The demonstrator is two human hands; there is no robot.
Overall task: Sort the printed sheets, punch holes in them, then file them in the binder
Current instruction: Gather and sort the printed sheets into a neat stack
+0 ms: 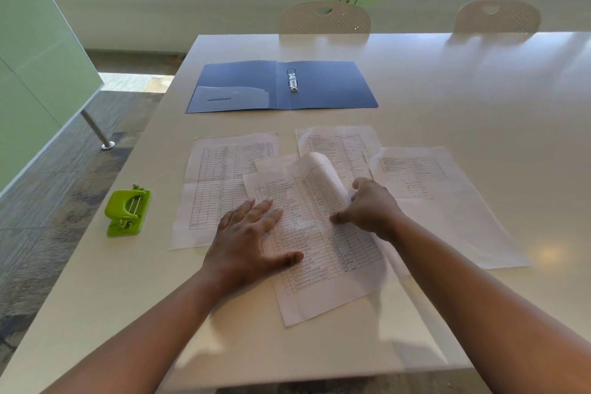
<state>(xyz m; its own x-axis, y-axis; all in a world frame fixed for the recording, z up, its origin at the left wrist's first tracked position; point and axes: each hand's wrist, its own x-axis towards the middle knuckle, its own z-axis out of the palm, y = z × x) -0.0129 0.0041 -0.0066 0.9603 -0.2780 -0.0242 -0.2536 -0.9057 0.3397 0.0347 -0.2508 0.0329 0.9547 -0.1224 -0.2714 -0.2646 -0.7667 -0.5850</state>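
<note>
Left hand (252,233) presses sheet (323,253); right hand (371,208) curls its corner.

Bare table (463,89) right of binder (319,86); hole punch (128,210) left of sheets (224,169).

- Surface (447,99): smooth, pale, glossy enough to mirror the chairs.
- Sheets (220,176): thin white paper, matt, creased; one curls upward.
- Binder (326,86): dark blue plastic, faint sheen, with a clear pocket (233,97) and shiny metal rings (292,80).
- Punch (128,211): glossy green plastic.
- Chairs (324,17): cream plastic, perforated backs.
- Floor (64,169): rough, streaked carpet.
</note>
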